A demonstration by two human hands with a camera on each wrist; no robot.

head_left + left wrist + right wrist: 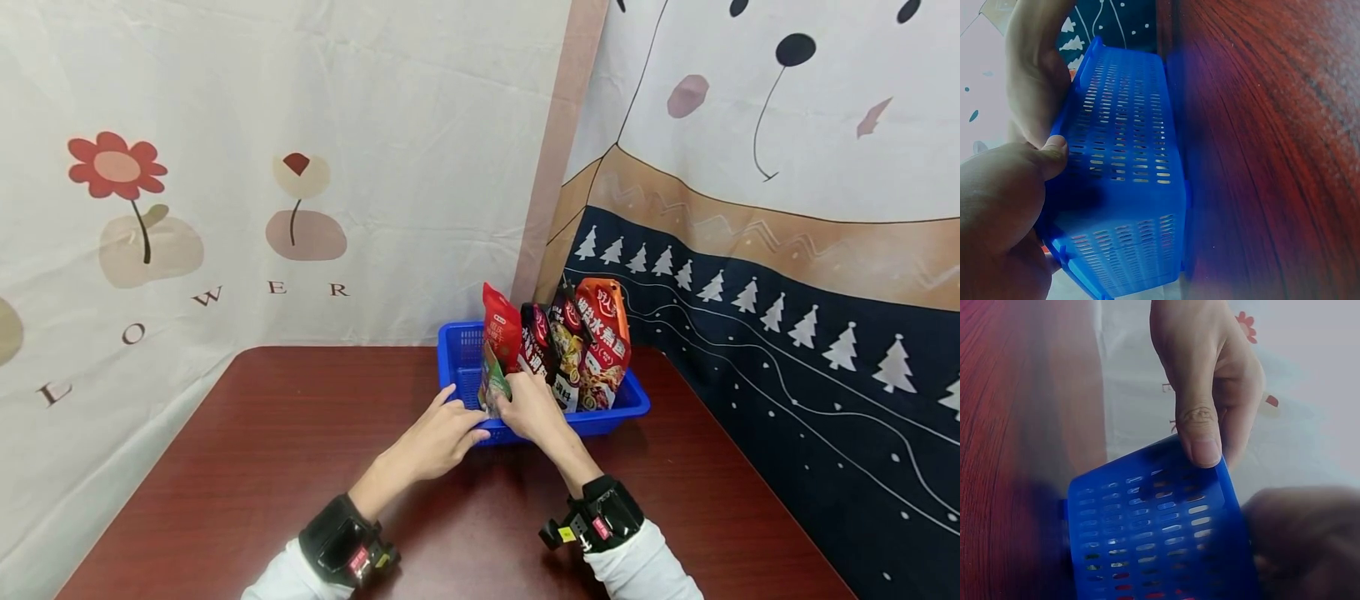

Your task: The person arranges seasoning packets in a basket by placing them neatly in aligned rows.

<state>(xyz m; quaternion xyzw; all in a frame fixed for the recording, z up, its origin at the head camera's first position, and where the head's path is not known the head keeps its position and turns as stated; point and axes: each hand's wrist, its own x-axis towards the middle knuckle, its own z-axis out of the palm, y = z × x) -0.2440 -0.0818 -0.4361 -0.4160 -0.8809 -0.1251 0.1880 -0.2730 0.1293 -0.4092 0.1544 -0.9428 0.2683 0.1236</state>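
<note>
A blue plastic basket (592, 425) with slotted walls sits on the table. My left hand (435, 437) is at its front left corner; in the left wrist view the thumb (1055, 150) lies over the rim, and the right wrist view shows that hand (1207, 381) gripping the rim from the side. My right hand (531, 406) reaches over the front rim and pinches a small green packet (492, 379), its fingertips partly hidden. Behind that packet stands a red pouch (501, 325). Two dark seasoning pouches (537, 340) and a larger red-orange pouch (602, 342) stand upright to the right.
The reddish-brown wooden table (300, 417) runs to the left of the basket and toward me. Behind it hangs a pale cloth (420, 167) with flower prints. A dark cloth with white trees (750, 350) borders the right edge.
</note>
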